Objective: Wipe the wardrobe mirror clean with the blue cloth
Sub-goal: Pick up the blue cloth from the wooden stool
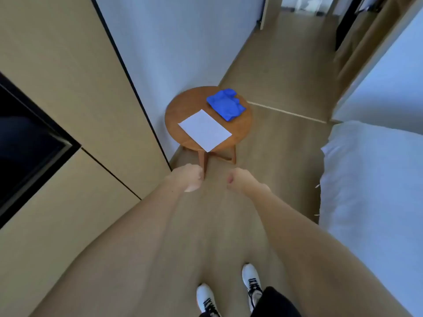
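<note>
The wardrobe rises on the left hand's outer side, flat tan panels split by thin dark seams, with a black glossy panel set into it; whether that panel is the mirror cannot be told from here. The bed lies off the right hand's outer side, its white cover soft and creased. Ahead of both hands stands the bench, a round top of smooth reddish wood on splayed legs.

On it, nearer the hands, is a flat white sheet of paper, rectangular and overhanging the near rim. Beyond the paper, further from the hands, sits the blue cloth, crumpled into a soft lump.

The left hand and right hand hang low with fingers curled under, grasping nothing, both well short of the bench.

Judged risks: a reach across the bench could brush the paper, which would slide easily off polished wood. The cloth is bunched, so wiping without shaking it open would likely smear and leave streaks on glass
</note>
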A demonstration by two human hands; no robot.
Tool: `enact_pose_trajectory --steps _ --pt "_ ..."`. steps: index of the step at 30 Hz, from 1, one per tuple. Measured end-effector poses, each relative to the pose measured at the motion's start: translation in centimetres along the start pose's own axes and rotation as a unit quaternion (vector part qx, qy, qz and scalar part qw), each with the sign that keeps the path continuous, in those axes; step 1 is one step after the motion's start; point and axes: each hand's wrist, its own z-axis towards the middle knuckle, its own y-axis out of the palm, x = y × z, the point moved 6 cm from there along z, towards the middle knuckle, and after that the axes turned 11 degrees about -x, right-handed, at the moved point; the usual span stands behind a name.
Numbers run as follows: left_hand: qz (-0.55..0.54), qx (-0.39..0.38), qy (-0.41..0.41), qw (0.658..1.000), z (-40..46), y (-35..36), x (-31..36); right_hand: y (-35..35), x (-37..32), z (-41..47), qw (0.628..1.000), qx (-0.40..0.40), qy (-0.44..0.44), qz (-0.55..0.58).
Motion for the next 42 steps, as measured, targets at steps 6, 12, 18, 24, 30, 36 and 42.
enact_pose_trajectory --steps 6,12,18,24,30,36,42 --pt "0.052 -0.005 0.036 0.998 1.9 -2.2 2.6 -2.9 1.7 -1.5 0.997 0.05 0.01 0.053" --pt "0.083 0.011 0.086 0.993 4.7 -5.0 5.8 -6.7 4.6 -2.0 0.993 0.1 0.04 0.044" --pt "0.095 0.007 0.09 0.991 10.0 -8.0 9.0 -11.0 8.0 0.8 0.993 0.096 0.054 0.05" --pt "0.088 0.017 0.065 0.994 17.5 -10.9 11.5 -16.6 11.5 7.4 0.992 0.078 0.034 0.091" --pt "0.071 0.014 -0.003 0.997 24.5 -14.8 13.6 -23.2 15.2 14.0 0.991 0.072 0.019 0.108" --pt "0.056 0.007 -0.036 0.998 29.6 -18.4 15.0 -28.8 16.0 19.4 0.993 0.062 -0.015 0.097" --pt "0.082 0.009 -0.061 0.995 32.7 -22.5 14.8 -32.3 15.6 23.6 0.993 0.042 -0.033 0.102"
